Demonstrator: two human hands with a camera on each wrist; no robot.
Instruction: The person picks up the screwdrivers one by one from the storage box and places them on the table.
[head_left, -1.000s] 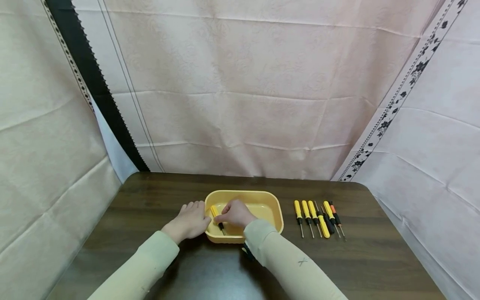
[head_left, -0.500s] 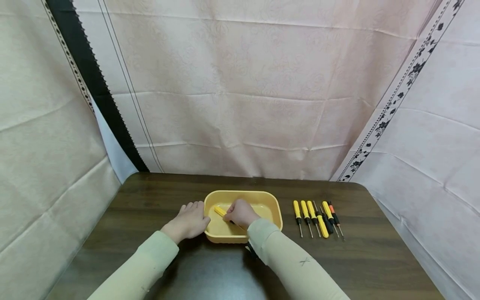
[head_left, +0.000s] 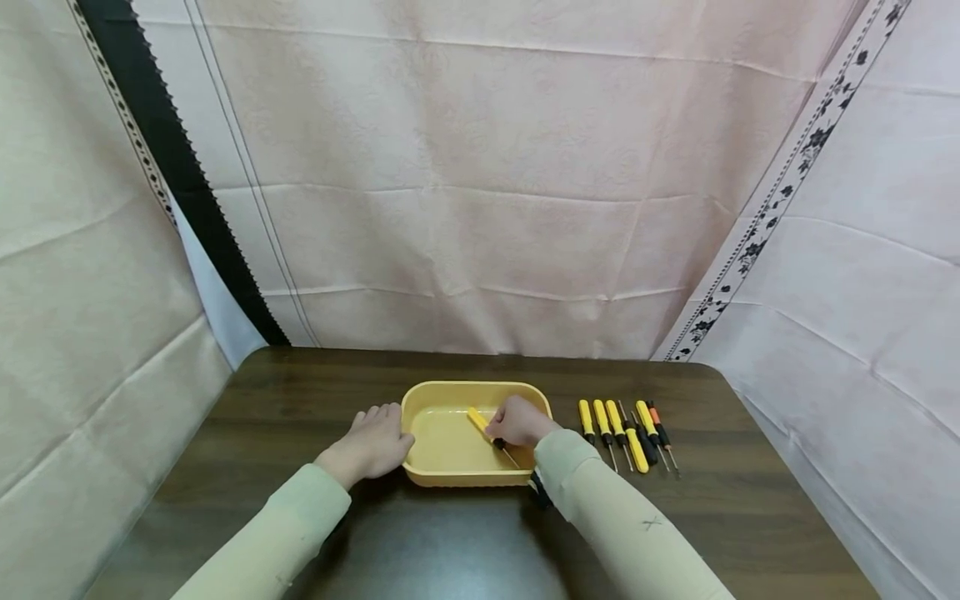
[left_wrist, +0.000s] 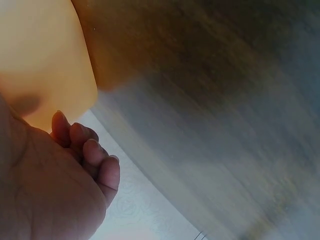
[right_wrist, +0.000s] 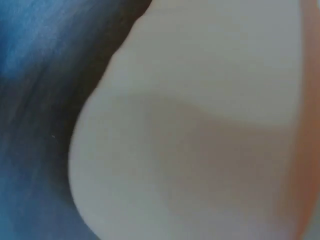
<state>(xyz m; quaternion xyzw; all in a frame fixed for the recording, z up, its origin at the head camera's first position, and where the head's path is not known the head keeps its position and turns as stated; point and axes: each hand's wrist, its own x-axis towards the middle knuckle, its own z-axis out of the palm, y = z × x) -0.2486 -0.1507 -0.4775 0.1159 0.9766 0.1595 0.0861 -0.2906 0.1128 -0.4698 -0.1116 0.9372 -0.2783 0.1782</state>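
Observation:
In the head view a screwdriver (head_left: 478, 419) with a yellow handle and black collar lies slanted inside a yellow plastic tray (head_left: 442, 479). My right hand (head_left: 519, 421) reaches over the tray's right side and pinches the screwdriver by its handle. The left hand (head_left: 375, 440) holds the tray's left rim, its thumb over the edge. From the left wrist, that hand's palm (left_wrist: 50, 185) shows with bent fingers close to the tray wall (left_wrist: 45, 55), and a dark shadow shows through the plastic. The right wrist view is mostly filled by the tray's blurred outer wall (right_wrist: 175, 150).
Several screwdrivers (head_left: 633, 450) lie in a row on the dark wooden table (head_left: 420, 550), right of the tray. One has an orange end (head_left: 654, 413). A pale cloth (head_left: 480, 208) hangs behind the table and along both sides.
The right hand has moved to the right inside the tray, bringing the screwdriver from the left side toward the middle right. The left hand stays at the rim.

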